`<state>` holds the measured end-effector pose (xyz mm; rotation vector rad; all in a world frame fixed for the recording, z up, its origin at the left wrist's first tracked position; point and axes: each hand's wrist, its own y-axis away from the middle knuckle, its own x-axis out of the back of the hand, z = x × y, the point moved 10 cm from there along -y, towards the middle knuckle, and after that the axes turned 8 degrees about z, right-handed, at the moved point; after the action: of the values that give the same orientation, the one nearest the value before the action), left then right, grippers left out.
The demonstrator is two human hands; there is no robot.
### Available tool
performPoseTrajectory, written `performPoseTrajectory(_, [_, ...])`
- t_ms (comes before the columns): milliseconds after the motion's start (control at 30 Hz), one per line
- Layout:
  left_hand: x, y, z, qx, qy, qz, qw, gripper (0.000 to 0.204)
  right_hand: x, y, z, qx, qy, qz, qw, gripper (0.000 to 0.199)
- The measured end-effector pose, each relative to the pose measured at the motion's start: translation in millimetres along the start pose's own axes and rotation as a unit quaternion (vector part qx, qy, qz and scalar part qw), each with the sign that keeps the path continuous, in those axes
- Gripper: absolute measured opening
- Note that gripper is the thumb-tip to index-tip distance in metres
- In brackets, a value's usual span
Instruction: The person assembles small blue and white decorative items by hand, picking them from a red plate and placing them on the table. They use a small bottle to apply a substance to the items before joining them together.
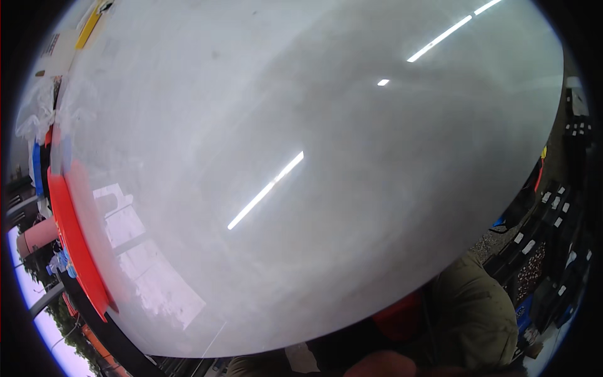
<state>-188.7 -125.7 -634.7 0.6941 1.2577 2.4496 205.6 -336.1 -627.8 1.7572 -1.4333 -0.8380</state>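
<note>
Because only a rounded, blurred bit of one hand (382, 366) shows at the near edge of the view, probably the right by its place, I cannot tell whether its fingers are spread or closed on something; the other is out of sight. Nearest to it is the pale, glossy table (352, 220), which spreads away on the far side and well over to the left, its near edge slanting from near left to far right. The lens bends that edge, so the table's long axis is unclear. A red tray (75, 242) lies along the left edge, its length running near to far, well apart from the visible hand. Green trousers (474, 308) show just right of the hand.
</note>
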Motion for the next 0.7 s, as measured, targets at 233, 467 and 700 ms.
performPoseTrajectory(233, [-105, -67, -12, 0.012, -0.089, -0.101, 0.991, 0.075, -35, 0, 19, -0.04, -0.013, -0.035, 0.998, 0.092])
performPoseTrajectory(467, [-117, -46, 44, 0.042, 0.186, -0.239, 0.952, 0.077, -81, -18, -5, -0.07, -0.092, -0.076, 0.99, 0.095])
performPoseTrajectory(700, [-63, 61, 132, -0.038, 0.466, -0.288, 0.836, 0.1, -124, -8, -55, -0.149, -0.192, -0.191, 0.951, 0.099])
